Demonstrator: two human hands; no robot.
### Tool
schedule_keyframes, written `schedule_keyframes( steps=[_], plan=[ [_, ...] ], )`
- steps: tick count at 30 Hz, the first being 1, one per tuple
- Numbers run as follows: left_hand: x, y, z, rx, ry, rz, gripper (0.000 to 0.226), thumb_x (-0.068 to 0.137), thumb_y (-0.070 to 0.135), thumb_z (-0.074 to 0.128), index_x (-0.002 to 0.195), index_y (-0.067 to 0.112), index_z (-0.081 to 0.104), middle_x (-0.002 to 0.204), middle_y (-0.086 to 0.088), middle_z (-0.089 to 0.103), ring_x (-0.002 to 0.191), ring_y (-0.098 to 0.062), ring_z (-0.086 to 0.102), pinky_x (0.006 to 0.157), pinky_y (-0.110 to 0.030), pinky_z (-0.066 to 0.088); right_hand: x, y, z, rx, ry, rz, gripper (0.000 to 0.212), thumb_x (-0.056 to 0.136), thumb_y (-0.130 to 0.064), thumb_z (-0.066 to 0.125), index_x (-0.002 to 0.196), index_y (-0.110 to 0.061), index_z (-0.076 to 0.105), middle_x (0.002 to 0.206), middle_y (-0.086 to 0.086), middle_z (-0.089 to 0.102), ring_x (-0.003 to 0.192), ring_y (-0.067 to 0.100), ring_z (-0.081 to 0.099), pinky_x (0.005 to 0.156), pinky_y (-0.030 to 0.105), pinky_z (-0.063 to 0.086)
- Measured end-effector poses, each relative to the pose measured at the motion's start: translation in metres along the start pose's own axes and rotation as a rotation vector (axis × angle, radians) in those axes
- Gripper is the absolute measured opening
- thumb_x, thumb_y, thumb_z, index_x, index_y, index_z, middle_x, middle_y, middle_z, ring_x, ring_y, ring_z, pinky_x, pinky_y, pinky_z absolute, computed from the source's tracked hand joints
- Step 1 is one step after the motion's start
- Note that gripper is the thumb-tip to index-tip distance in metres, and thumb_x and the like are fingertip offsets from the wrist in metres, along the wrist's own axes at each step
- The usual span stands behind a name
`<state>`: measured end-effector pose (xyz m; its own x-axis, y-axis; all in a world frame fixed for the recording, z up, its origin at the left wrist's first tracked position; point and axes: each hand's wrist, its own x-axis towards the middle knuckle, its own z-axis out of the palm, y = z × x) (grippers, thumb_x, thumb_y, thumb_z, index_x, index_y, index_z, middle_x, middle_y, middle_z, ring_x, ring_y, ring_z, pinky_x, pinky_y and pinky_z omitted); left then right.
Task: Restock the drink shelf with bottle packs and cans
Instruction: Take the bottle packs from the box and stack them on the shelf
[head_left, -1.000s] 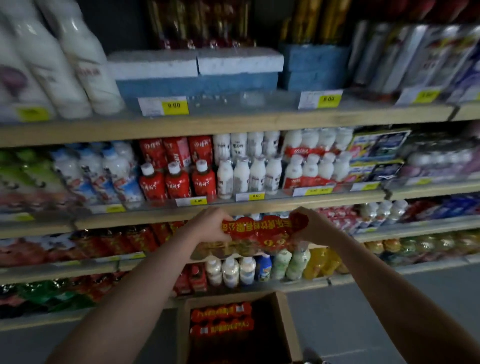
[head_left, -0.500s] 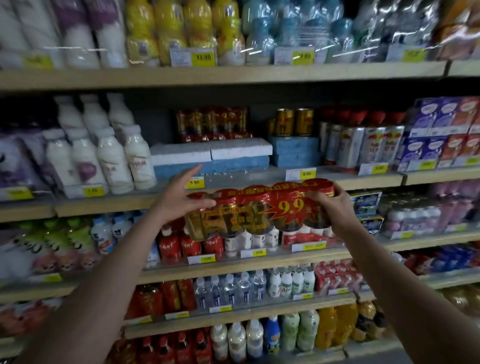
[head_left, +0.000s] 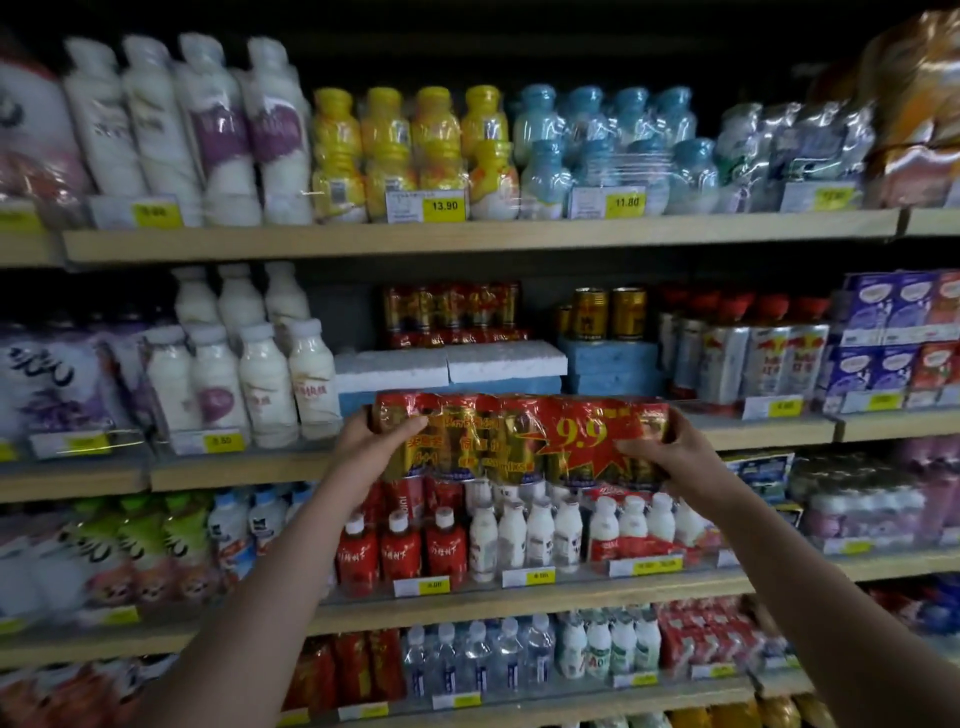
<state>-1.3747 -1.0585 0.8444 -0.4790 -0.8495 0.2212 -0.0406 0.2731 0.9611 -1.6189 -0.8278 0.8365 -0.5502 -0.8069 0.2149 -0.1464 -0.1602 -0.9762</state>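
A shrink-wrapped pack of gold cans (head_left: 519, 441) in red film marked 9.9 hangs level in front of the second shelf (head_left: 769, 434). My left hand (head_left: 371, 441) grips its left end, thumb over the front. My right hand (head_left: 667, 457) grips its right end from below and in front. Behind the pack lie white foam blocks (head_left: 452, 364) and a blue foam block (head_left: 608, 366). A like red pack of cans (head_left: 452, 314) stands at the back on the white foam, and loose gold cans (head_left: 605, 312) stand on the blue one.
White milk bottles (head_left: 249, 374) crowd the shelf left of the foam, silver-red cartons (head_left: 748, 353) to the right. The top shelf (head_left: 467, 236) carries yellow and blue bottle packs. Lower shelves hold red and white small bottles (head_left: 467, 540) and water bottles (head_left: 478, 660).
Both hands have lifted the pack from low, above the carton box, up to the second shelf's front. The left hand's fingers, spread half a second ago, now curl on the pack's end.
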Motion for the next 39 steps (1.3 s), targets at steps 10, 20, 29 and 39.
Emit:
schedule_keyframes(
  steps=[10,20,29,39],
  plan=[
    [0.010,0.008,-0.028,0.123,-0.134,0.091,0.060,0.070,0.027,0.076,0.120,0.026,0.044,0.108,0.009,0.056,0.104,-0.016,0.053,0.086,-0.032,0.044,0.026,-0.033,0.023,-0.027,0.166,-0.121,0.060,0.070,-0.028,0.072,0.122,-0.011,0.049,0.111,0.011,0.064,0.094,0.020,0.066,0.075,0.031,0.055],
    [0.065,0.018,-0.021,0.224,0.063,0.209,0.072,0.071,0.023,0.077,0.132,0.018,0.039,0.130,-0.008,0.051,0.119,-0.026,0.048,0.095,-0.039,0.039,0.087,-0.031,0.032,-0.265,0.263,-0.206,0.069,0.072,-0.036,0.072,0.131,-0.020,0.040,0.117,0.006,0.059,0.105,0.022,0.060,0.089,0.039,0.052],
    [0.161,0.012,-0.001,0.249,0.311,0.320,0.051,0.079,0.025,0.070,0.124,0.014,0.050,0.110,0.003,0.058,0.100,-0.015,0.053,0.084,-0.029,0.040,0.190,-0.016,0.041,-0.292,0.254,-0.163,0.060,0.076,-0.016,0.073,0.126,-0.013,0.039,0.109,-0.001,0.055,0.102,0.017,0.055,0.084,0.032,0.048],
    [0.245,-0.010,0.014,0.254,0.468,0.327,0.063,0.078,0.020,0.072,0.132,0.004,0.043,0.119,-0.018,0.061,0.110,-0.031,0.057,0.095,-0.040,0.046,0.285,0.003,0.056,-0.614,0.399,-0.188,0.067,0.077,-0.030,0.072,0.130,-0.010,0.037,0.120,0.014,0.060,0.108,0.035,0.057,0.090,0.044,0.048]
  ],
)
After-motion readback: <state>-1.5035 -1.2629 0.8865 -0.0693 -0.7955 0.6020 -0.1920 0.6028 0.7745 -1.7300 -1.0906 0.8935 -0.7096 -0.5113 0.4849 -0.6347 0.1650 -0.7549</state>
